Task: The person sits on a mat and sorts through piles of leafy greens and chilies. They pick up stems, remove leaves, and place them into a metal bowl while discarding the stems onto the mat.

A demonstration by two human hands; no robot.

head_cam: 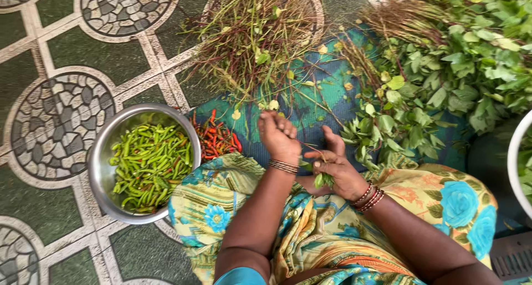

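Note:
My left hand (279, 136) is curled shut around the upper end of a thin stem, over a blue-green cloth (310, 99) spread on the floor. My right hand (337, 168) pinches a small sprig of green leaves (323, 180) near the stem's lower end. Both hands sit close together above my lap, which is covered by flowered yellow and turquoise fabric (449, 196). Bangles ring both wrists.
A steel bowl (103, 168) of green chillies stands at left, with red chillies (217, 139) beside it. Stripped stems (252, 38) are heaped ahead. Leafy greens (460, 69) are piled at right. A white basin rim (512, 163) shows at the far right. Patterned tile floor (55, 119) surrounds.

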